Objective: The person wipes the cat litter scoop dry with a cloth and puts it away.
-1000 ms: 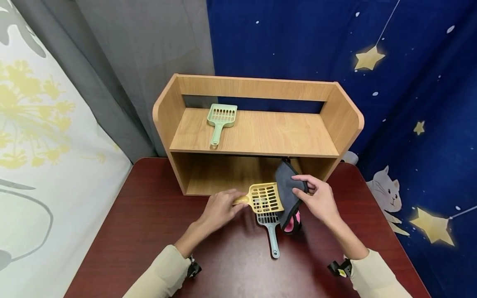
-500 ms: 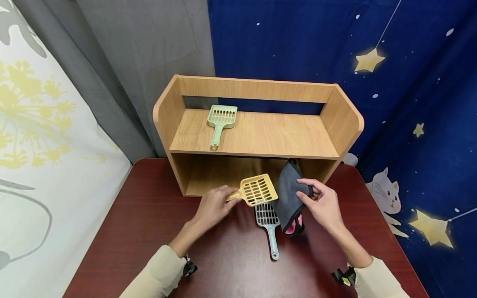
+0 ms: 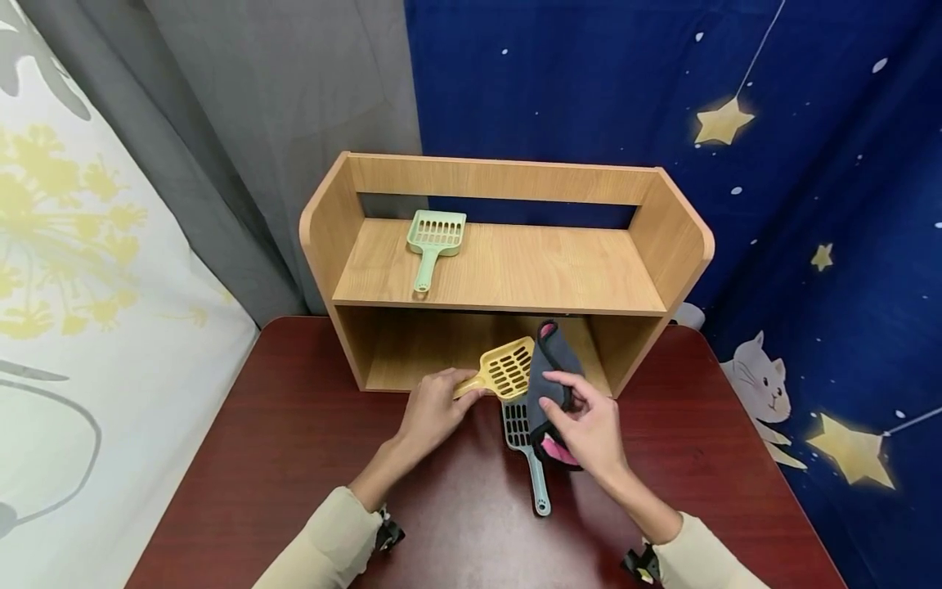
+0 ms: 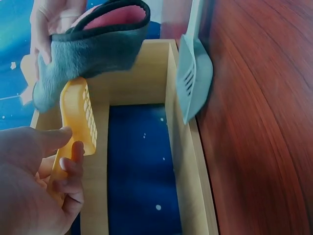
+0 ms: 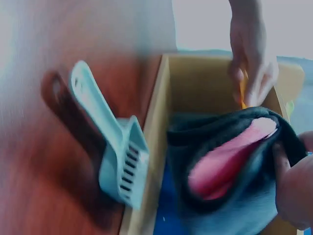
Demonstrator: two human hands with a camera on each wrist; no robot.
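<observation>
My left hand [image 3: 436, 409] grips a yellow litter scoop [image 3: 508, 370] by its handle, slotted head pointing right. With thumb and fingers my right hand [image 3: 589, 421] pinches a grey cloth [image 3: 548, 360] with black edging, folded so its pink side [image 5: 230, 161] shows inside. In the head view the cloth overlaps the right edge of the yellow scoop; whether they touch is unclear. Below them a blue-grey litter scoop [image 3: 536, 474] lies on the table, its head partly hidden by the cloth. A green litter scoop [image 3: 436, 237] lies on the upper shelf, handle toward me.
A two-level wooden shelf [image 3: 508, 307] stands at the back of the dark red table [image 3: 294, 466], just beyond both hands. Its lower compartment faces me. Grey, blue and white patterned curtains [image 3: 589, 82] hang behind and beside the table.
The yellow scoop first moved left and up off the cloth, then slightly back right. My right hand has swung the cloth left, turning it so more pink shows.
</observation>
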